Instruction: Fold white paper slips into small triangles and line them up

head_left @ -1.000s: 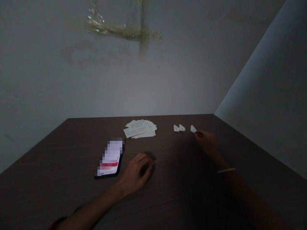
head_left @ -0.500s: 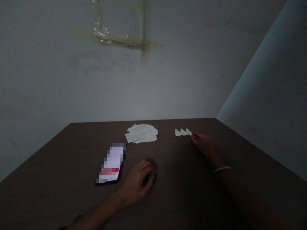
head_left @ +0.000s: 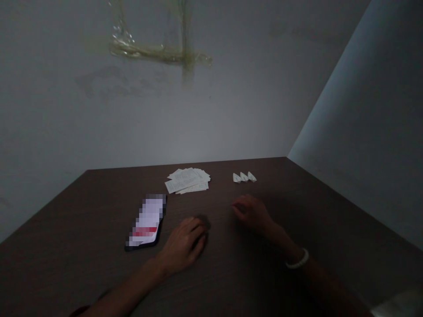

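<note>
My left hand (head_left: 185, 244) rests on the brown table to the right of the phone, its fingers loosely bent and the thumb apart, with nothing in it. My right hand (head_left: 251, 213) hovers over or lies on the table in front of the folded papers; its fingers are curled loosely and I see nothing held. Three small folded white paper pieces (head_left: 244, 177), pointed like little boats, stand in a row beyond the right hand. To their left lies a loose pile of printed paper slips (head_left: 189, 179).
A phone (head_left: 147, 220) with a lit, pixelated screen lies left of my left hand. The table (head_left: 82, 211) reaches back to a grey wall (head_left: 211, 127) bearing old tape (head_left: 152, 53). Another wall surface (head_left: 363, 132) rises at the right.
My right hand has let go of the rightmost folded paper and drawn back toward me and left. The left hand stays near the phone. The view has shifted slightly right.
</note>
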Motion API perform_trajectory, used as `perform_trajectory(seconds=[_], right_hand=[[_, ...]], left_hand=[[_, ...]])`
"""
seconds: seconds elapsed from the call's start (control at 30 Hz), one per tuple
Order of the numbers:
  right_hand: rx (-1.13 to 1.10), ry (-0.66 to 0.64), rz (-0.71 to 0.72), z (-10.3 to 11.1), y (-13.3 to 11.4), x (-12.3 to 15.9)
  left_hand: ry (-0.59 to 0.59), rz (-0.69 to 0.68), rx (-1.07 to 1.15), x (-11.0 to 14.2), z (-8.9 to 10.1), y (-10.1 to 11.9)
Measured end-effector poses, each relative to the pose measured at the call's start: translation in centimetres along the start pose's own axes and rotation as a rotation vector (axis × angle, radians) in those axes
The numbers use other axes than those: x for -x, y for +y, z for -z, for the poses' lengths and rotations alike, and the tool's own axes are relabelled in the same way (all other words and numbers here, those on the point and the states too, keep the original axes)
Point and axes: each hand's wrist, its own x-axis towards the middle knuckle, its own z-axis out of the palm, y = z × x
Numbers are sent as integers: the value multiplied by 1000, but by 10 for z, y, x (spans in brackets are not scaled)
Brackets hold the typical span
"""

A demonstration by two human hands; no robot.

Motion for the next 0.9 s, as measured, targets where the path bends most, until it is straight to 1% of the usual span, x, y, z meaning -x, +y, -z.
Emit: perform_trajectory(seconds=[0.07,0.13,0.2,0.27,0.33,0.4,0.5,0.57,0.67,0.8,0.9], right_hand=[[5,-73,86,-3,-15,2],[6,-138,116,-7,-24,1],[19,-167,110,-11,-29,-2],[24,-176,73,-16,-30,-5],[18,-163,42,-19,-29,-7],[10,-135,37,-20,-29,-6],[12,-99,73,-21,-28,-1],[28,-88,95,-20,-28,3],[44,-83,109,-19,-29,5],[45,-79,113,-20,-28,4],[50,-79,120,-21,-27,3]], left_hand=[[13,15,-30,-2,3,0],[25,22,-84,-8,9,-1],[28,41,-151,-20,16,-3],[33,69,-209,-36,26,-8],[37,156,-278,-54,34,-16],[37,294,-362,-72,39,-28],[54,397,-410,-91,40,-51],[40,445,-435,-97,38,-66],[-15,495,-453,-99,34,-84],[-80,547,-449,-99,34,-101],[-79,581,-452,-105,37,-113]])
